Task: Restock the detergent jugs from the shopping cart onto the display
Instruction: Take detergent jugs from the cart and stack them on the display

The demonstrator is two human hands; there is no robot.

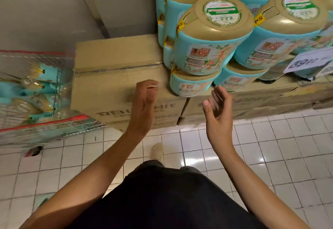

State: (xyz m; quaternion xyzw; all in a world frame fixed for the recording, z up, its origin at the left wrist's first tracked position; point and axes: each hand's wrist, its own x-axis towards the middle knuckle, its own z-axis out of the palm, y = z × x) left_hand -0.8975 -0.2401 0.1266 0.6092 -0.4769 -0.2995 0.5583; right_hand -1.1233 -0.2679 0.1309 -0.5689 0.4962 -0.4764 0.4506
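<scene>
Turquoise detergent jugs with tan tops are stacked on the display (pixel 212 48), standing on cardboard boxes (pixel 115 77). The lowest front jug (pixel 191 84) sits at the box edge. My left hand (pixel 144 102) hovers in front of the boxes, left of that jug, fingers loosely curved and holding nothing. My right hand (pixel 218 109) is raised just below and right of the same jug, fingers spread, palm facing left, holding nothing. At the left, the wire shopping cart (pixel 59 120) holds several more jugs (pixel 41 84) lying on their sides.
A price sign (pixel 306 62) reading 39.90 hangs at the right of the display. White tiled floor (pixel 252 147) lies in front of the boxes. My foot (pixel 157 152) stands near the boxes. A grey wall (pixel 45 12) is behind the cart.
</scene>
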